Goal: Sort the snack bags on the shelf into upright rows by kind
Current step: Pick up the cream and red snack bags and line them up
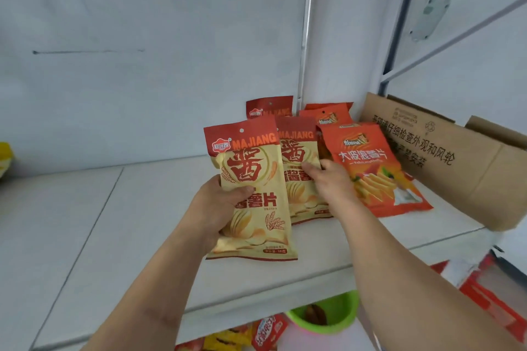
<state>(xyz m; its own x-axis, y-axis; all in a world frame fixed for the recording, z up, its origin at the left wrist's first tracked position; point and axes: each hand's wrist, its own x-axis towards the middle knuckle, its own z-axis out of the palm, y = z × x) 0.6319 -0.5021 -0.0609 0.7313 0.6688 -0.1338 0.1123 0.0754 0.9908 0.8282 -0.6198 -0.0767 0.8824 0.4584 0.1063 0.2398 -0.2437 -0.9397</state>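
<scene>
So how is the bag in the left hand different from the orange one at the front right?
The MAJIANG bag is cream with a dark red top; the orange bag is orange all over. The left hand grips the first clear of the row; the second leans tilted, unheld. Both are sealed chip bags.

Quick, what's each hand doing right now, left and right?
Left hand: grips the front cream chip bag, thumb across its face.
Right hand: fingers rest on the second cream bag beside the orange bag; grip cannot be told.
</scene>
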